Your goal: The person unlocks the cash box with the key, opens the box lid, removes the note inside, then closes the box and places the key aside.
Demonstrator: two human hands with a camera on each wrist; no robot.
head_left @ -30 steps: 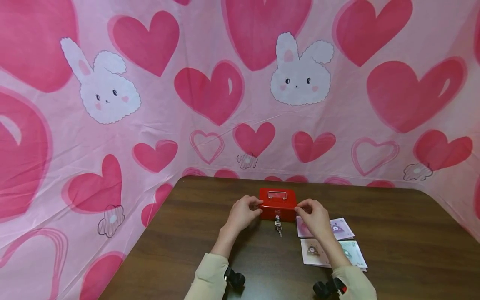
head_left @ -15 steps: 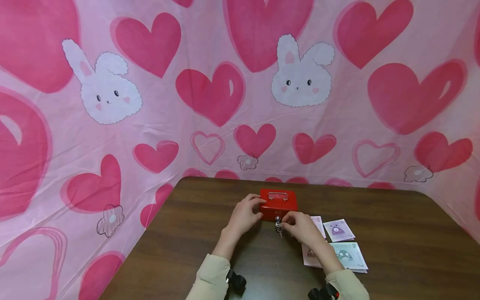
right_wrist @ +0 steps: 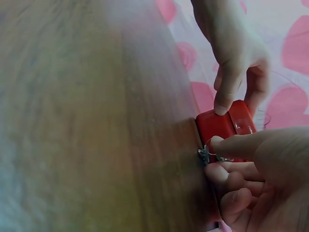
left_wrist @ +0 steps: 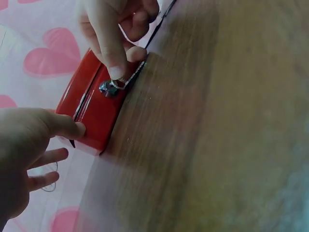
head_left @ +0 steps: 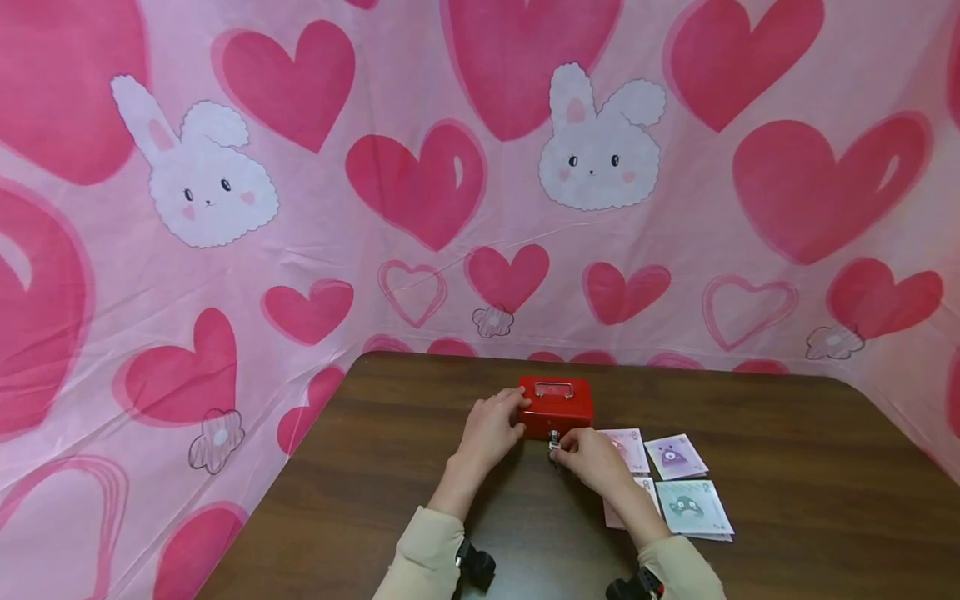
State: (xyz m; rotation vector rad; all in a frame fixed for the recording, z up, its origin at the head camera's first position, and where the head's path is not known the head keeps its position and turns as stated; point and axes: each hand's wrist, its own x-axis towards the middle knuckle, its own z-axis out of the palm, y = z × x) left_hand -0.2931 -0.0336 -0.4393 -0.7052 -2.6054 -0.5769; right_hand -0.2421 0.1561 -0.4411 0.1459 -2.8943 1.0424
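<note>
A small red cash box (head_left: pixel 558 410) with a metal lid handle (head_left: pixel 553 390) stands toward the far side of the brown table. My left hand (head_left: pixel 489 429) grips its left end, the thumb on the front face and a finger at the lid. Between thumb and index finger, my right hand (head_left: pixel 594 457) pinches the keys (right_wrist: pixel 203 154) at the front of the box. A thin ring (left_wrist: pixel 120 83) joins them at the lock (left_wrist: pixel 107 89). The fingertips partly cover the keys, so how the key sits in the lock is hard to see.
Right of the box lie folded play banknotes: pink (head_left: pixel 630 450), purple (head_left: pixel 677 457) and green (head_left: pixel 693 507), plus one partly hidden under the right forearm. A pink cloth (head_left: pixel 420 333) with hearts and rabbits hangs behind the table (head_left: pixel 810 483).
My right hand has left the box's right side, moved left to the front and taken hold of the keys. My left hand stays at the left end, a finger now more over the lid.
</note>
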